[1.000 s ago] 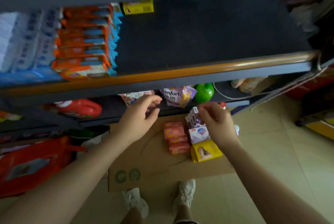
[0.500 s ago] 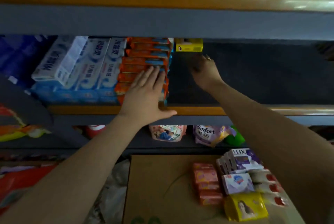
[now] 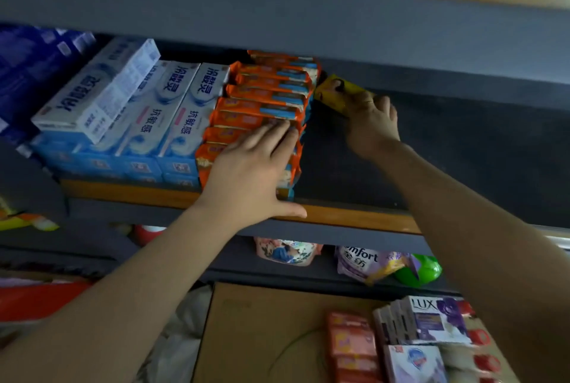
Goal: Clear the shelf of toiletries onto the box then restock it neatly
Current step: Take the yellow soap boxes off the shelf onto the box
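Observation:
On the dark shelf (image 3: 447, 151), orange-and-blue packets (image 3: 265, 95) stand in a stack beside white and blue toothpaste boxes (image 3: 138, 104). My left hand (image 3: 249, 172) lies flat with straight fingers on the front of the orange stack. Deep at the back of the shelf, my right hand (image 3: 370, 123) grips a small yellow box (image 3: 336, 92), which is tilted. Below, the cardboard box (image 3: 262, 336) carries soap packs: red bars (image 3: 351, 342), purple LUX boxes (image 3: 431, 321) and a white soap box (image 3: 413, 361).
The shelf's right part is bare black matting. A grey shelf beam (image 3: 277, 12) hangs just above the goods. On the lower shelf lie a Comfort pouch (image 3: 364, 262), a green bottle (image 3: 419, 271) and a pink pouch (image 3: 287, 251). Red bags (image 3: 37, 299) sit at lower left.
My right hand reached the yellow box at the shelf's back, took hold of it and tilted it. My left hand settled further onto the orange stack. The view moved up and closer.

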Demonstrator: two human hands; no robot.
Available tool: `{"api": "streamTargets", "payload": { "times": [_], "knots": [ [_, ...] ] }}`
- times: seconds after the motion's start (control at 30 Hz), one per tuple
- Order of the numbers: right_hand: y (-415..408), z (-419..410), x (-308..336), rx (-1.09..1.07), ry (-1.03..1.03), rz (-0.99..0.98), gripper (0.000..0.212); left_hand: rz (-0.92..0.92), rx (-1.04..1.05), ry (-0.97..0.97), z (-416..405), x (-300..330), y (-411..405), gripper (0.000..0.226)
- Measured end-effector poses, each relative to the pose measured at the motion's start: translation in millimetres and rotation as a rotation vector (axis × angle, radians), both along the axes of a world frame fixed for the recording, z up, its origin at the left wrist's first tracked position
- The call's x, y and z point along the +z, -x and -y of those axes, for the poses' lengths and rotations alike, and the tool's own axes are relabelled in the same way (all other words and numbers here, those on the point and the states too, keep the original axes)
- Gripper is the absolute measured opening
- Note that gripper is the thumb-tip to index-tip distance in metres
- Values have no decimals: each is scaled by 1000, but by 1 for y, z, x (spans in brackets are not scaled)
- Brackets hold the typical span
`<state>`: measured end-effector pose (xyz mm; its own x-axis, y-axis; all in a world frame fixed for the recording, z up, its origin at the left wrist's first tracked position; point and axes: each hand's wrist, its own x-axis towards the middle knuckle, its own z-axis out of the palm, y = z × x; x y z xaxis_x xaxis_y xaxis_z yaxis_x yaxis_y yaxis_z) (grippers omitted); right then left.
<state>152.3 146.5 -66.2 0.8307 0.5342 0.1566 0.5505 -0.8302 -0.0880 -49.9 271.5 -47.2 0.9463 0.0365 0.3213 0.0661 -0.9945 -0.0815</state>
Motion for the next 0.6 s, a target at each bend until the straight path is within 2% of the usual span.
{"api": "streamTargets", "payload": {
  "times": [0.07,0.13,0.17,0.27,0.33,0.43,0.53,0.6],
  "knots": [
    [19,19,7,63,8,57,53,-16,2,3,2,1,1,111],
    [37,37,10,81,-71,55,48,-56,27,1,3,3,1,113],
    [43,42,9,40,-116,7,55,-71,37,8,3,3,1,114],
    [37,39,11,-213,-180,-300,94,-109,62,24,5,7,1,114],
    [28,32,11,-253,-109,-380,93,-123,78,18,6,9,0,114],
    [38,30,17,-170,-75,-412,81,-157,79,39,7,10,1,114],
    [69,44,30,-2,-233,-288,83,-187,75,69,7,13,1,111],
    [91,55,41,146,-380,-205,81,-196,41,168,8,19,4,108]
  ]
}}
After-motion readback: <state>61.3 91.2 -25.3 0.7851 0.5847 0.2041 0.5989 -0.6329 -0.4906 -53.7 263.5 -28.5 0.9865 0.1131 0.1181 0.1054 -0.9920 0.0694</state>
